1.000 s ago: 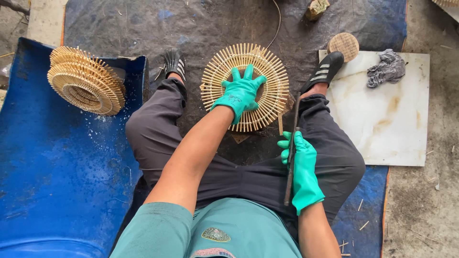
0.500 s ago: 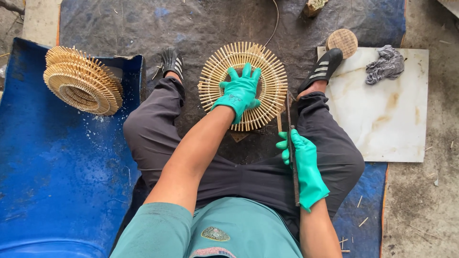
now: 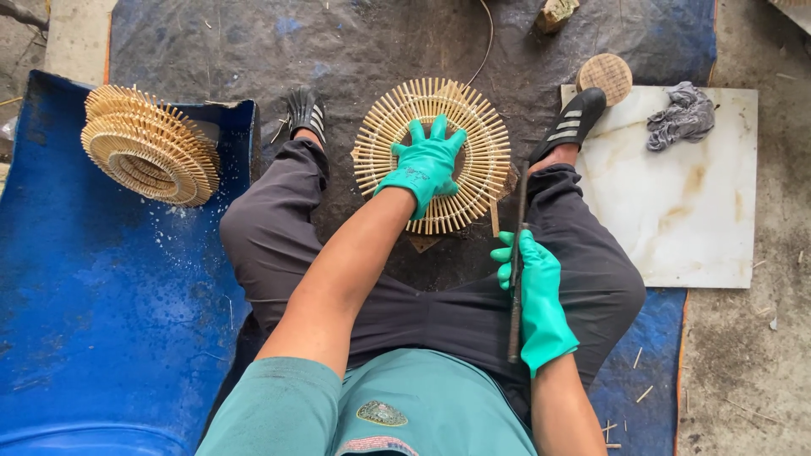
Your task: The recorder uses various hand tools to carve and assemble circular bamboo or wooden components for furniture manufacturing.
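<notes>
Sitting on a dark tarp, the person wears a teal shirt and dark trousers, with both hands in smooth green rubber gloves. Nearest, the right hand is closed around a long, thin, dark blade, which runs upright along the right thigh with its tip up near the knee. Farther out, between the knees, the left hand lies flat with fingers spread wide, pressing down on the hub of a round bamboo wheel; it grips nothing. That wheel lies flat on the tarp between the two black shoes: pale straw-coloured slivers fan out like spokes from an open centre, bound by concentric rings, with blunt tips forming a toothed rim. To the left, a stack of similar wheels leans on a glossy blue plastic sheet dusted with pale specks. To the right lies a white marble-like slab with brownish stains, a crumpled grey rag on its far part and a small round woven disc at its far corner.
</notes>
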